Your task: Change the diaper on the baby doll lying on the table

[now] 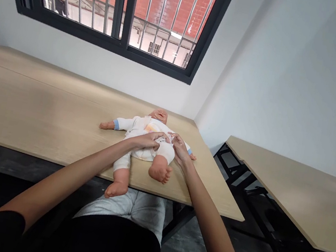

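Nearest of all, below both wrists, the person's grey trousers (136,209) show under the counter (44,114) edge, and two bare forearms run up from black sleeves toward a baby doll (141,129) lying on its back at the near edge of the counter. Just short of the hands, one doll foot (115,188) hangs past the edge while the other leg is bent with its sole lifted. The left hand (149,140) lies over the doll's waist with the fingers curled down and closed on the white garment (137,126). It appears to pinch a fold, though the grip is small in this view. The right hand (180,149) sits just beside it, across the doll's hip, fingers bent and fingertips on the same cloth; whether it truly grips, I cannot tell. Out to the side of the left hand, the doll's arm stretches flat with a blue cuff. Just beyond the hands is the doll's head (159,116), pointing to the wall. Well off to the right hand's side stands a second counter (290,185) on black legs. Farthest, above both hands, a black-framed barred window (120,6) shows red brick outside.
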`<act>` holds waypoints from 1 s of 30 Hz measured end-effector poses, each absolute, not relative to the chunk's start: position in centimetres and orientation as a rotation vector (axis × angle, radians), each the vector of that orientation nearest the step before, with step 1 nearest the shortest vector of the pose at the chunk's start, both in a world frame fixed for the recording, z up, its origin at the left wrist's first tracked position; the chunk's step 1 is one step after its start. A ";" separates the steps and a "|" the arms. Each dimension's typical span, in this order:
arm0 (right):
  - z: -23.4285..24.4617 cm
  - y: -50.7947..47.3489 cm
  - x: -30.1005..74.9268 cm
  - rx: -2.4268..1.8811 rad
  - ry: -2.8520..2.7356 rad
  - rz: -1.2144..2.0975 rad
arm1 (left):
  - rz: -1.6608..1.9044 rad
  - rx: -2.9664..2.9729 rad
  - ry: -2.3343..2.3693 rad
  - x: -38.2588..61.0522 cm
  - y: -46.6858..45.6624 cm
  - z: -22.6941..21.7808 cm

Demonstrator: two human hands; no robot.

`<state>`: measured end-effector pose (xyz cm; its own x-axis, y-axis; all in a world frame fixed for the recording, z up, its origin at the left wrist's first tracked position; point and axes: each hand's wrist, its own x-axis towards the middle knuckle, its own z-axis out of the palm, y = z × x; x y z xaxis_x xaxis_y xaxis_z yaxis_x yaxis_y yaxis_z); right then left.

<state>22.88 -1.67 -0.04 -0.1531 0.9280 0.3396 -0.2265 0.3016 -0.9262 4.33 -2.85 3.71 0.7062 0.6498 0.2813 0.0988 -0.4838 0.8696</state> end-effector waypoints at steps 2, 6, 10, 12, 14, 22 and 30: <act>-0.1 -1.7 22.9 -0.694 -1.315 1.195 | 0.725 2.067 0.532 4.4 -2.6 3.5; -0.4 -1.5 22.9 -0.657 -1.301 1.211 | 0.693 2.273 0.469 4.5 -2.2 3.0; -0.6 -1.4 23.0 -0.672 -1.332 1.195 | 0.701 2.362 0.482 4.5 -2.6 2.6; -0.6 -1.4 23.0 -0.662 -1.330 1.214 | 0.716 2.377 0.487 4.6 -2.8 2.4; -0.6 -1.4 23.0 -0.648 -1.322 1.234 | 0.716 2.383 0.481 4.6 -2.7 2.2; -0.1 -1.7 22.9 -0.678 -1.275 1.267 | 0.664 2.512 0.433 2.3 -7.4 7.5; -0.2 -1.5 22.7 -0.645 -1.249 1.291 | 0.045 2.424 0.452 3.2 -21.7 -1.9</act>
<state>22.70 -1.52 -0.17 -0.1795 0.9326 0.3132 -0.3434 0.2389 -0.9083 3.23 -21.69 -1.94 0.9397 0.3320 -0.0823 0.3089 -0.7205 0.6209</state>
